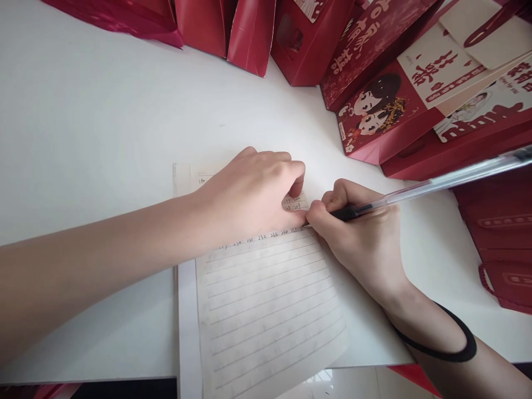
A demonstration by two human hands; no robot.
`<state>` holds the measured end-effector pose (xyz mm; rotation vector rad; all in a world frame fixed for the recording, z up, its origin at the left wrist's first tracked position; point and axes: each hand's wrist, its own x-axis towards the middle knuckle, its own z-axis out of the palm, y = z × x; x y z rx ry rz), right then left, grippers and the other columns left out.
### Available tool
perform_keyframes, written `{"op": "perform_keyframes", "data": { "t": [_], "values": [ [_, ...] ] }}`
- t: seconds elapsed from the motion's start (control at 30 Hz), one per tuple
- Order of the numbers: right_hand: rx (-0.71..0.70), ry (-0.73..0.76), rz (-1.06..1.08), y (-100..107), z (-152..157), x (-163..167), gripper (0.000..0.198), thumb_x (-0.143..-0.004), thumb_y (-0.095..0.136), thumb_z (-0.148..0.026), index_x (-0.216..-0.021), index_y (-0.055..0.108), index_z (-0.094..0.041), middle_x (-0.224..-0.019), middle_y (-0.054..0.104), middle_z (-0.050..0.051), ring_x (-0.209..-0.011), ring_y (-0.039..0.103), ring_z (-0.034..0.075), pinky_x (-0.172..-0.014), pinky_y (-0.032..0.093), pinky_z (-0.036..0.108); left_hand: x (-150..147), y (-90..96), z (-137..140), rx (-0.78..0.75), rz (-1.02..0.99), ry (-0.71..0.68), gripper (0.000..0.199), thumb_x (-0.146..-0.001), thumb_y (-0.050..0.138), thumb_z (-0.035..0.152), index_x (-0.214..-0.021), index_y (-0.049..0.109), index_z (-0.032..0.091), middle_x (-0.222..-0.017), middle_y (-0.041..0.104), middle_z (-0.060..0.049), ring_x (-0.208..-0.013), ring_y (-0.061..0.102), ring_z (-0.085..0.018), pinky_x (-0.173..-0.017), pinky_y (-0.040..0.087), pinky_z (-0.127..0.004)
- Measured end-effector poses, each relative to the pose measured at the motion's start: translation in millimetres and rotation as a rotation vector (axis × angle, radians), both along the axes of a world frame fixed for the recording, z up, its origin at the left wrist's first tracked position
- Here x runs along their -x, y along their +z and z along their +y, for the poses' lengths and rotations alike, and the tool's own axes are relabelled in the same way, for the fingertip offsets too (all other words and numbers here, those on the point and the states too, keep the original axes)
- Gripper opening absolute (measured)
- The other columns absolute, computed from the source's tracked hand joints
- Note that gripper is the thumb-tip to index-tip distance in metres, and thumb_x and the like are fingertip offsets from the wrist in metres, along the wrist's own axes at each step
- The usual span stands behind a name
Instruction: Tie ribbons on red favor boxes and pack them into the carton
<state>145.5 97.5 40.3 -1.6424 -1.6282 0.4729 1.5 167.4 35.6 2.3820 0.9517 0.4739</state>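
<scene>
lined paper (266,310) lies on the white worktop (83,138), overhanging its near edge. your left hand (249,194) presses flat on its top, fingers curled. your right hand (357,238) pinches a clear pen (436,183), tip on the paper. red gift bags (374,100) stand behind.

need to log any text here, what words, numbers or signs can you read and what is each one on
Lined paper: handwritten rows of small figures beside the left hand and the pen held in the right hand, one looks like "232"; the rest are too small to read.
Red gift bags: large decorative Chinese characters in red and gold, too stylised and cut off to read.
</scene>
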Motion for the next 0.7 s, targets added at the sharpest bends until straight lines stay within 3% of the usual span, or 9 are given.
{"op": "perform_keyframes", "data": {
  "t": [0.43, 0.7],
  "values": [
    [0.026, 0.007, 0.035, 0.0, -1.3, -0.2, 0.031, -0.069, 0.053, -0.009, -0.052, 0.03, -0.018, -0.051, 0.032, -0.005, -0.049, 0.027, 0.007, -0.041, 0.023, 0.02, 0.8, 0.6, 0.1, 0.005, -0.009, -0.009, 0.017, -0.075, 0.058, 0.035, -0.073, 0.056, 0.018, -0.078, 0.058, -0.001, -0.085, 0.059, -0.022, -0.076, 0.043, -0.036],
    [0.029, -0.005, 0.05, -0.1, -1.1, 0.2, 0.03, -0.068, 0.053, -0.009, -0.051, 0.03, -0.019, -0.049, 0.032, -0.005, -0.047, 0.027, 0.007, -0.04, 0.022, 0.02, 0.6, -1.8, 0.9, -0.018, -0.013, -0.016, 0.021, -0.073, 0.061, 0.036, -0.07, 0.054, 0.017, -0.076, 0.057, 0.001, -0.075, 0.057, -0.017, -0.077, 0.041, -0.035]
  ]
}}
